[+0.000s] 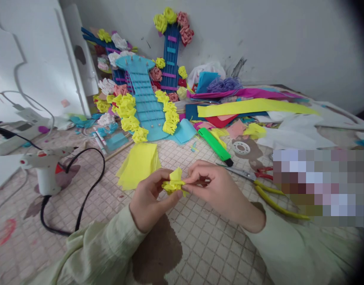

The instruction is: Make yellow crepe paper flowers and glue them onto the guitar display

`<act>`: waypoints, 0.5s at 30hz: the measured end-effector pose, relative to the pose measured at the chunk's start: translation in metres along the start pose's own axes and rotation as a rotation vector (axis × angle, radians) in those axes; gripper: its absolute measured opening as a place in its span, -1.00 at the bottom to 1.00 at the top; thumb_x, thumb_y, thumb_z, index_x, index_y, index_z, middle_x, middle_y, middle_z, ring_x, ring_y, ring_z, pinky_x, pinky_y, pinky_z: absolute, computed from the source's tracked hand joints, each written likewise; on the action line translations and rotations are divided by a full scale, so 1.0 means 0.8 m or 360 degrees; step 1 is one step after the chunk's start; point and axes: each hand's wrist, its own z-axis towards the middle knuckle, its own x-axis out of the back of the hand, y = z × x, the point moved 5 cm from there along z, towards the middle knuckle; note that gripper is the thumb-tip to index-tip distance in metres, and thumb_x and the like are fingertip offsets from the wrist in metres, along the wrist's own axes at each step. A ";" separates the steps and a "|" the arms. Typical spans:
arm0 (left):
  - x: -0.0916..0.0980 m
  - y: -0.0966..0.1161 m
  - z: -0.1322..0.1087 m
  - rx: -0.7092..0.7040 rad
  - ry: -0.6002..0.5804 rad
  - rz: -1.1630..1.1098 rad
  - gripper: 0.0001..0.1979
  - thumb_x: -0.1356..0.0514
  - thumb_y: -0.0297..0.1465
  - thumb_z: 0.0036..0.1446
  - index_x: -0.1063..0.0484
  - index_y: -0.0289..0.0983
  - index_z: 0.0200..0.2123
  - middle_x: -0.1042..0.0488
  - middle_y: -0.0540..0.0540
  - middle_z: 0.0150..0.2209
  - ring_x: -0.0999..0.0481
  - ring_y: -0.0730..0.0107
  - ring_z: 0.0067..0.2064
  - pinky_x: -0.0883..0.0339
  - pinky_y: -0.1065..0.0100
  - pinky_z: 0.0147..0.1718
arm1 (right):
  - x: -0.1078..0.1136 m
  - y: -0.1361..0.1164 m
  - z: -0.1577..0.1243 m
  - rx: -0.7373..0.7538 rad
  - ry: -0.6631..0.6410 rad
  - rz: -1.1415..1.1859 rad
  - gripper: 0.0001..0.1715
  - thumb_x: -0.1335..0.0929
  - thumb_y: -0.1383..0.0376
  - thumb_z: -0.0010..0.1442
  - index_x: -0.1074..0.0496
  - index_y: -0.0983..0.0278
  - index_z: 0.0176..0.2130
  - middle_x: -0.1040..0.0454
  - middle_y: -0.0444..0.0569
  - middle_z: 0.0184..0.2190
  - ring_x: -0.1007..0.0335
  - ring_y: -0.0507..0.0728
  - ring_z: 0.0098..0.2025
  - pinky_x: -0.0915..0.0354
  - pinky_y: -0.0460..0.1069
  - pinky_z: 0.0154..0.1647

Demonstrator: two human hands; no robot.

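Note:
My left hand [150, 202] and my right hand [213, 184] meet in the middle of the view, both pinched on a small crumpled yellow paper flower [173, 183]. The fingers of each hand close around its sides, and a corner of the paper sticks up between them. Just behind my left hand lies a stack of yellow paper sheets [139, 164] on the checked cloth. Both sleeves are pale green.
A white glue gun [47, 168] with a black cable stands at the left. A green cutter [215, 145], scissors [247, 174] and yellow-handled pliers [277, 202] lie to the right. Blue guitar-shaped pieces [145, 99] trimmed with paper flowers lean at the back, beside strips of coloured paper [253, 106].

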 end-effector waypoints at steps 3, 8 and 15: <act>-0.002 0.002 0.000 -0.0052 -0.0003 0.0027 -0.80 -0.22 -0.51 -0.09 -0.34 -0.33 -0.31 -0.36 -0.06 -0.33 -0.37 0.44 -0.28 -0.29 0.41 -0.28 | -0.001 0.001 -0.001 -0.0009 0.0015 0.0003 -0.79 -0.38 0.53 -0.08 -0.31 0.33 -0.61 -0.32 -0.16 -0.51 -0.28 -0.04 -0.44 -0.21 -0.15 -0.49; -0.001 0.002 0.001 -0.0058 0.0026 0.0046 -0.78 -0.23 -0.51 -0.11 -0.34 -0.34 -0.31 -0.36 -0.06 -0.35 -0.37 0.44 -0.30 -0.29 0.41 -0.30 | -0.001 0.002 -0.001 0.0002 0.0055 -0.0002 -0.79 -0.39 0.52 -0.09 -0.30 0.33 -0.61 -0.32 -0.15 -0.51 -0.29 -0.03 -0.43 -0.23 -0.14 -0.48; 0.001 -0.006 0.003 0.0105 0.0068 -0.0105 -0.77 -0.27 -0.50 -0.18 -0.35 -0.34 -0.36 -0.38 -0.03 -0.39 -0.39 0.47 -0.35 -0.30 0.44 -0.35 | 0.002 -0.001 0.001 0.0143 0.0099 -0.0150 -0.81 -0.41 0.51 -0.09 -0.32 0.34 -0.58 -0.34 -0.15 -0.51 -0.28 -0.04 -0.44 -0.20 -0.15 -0.49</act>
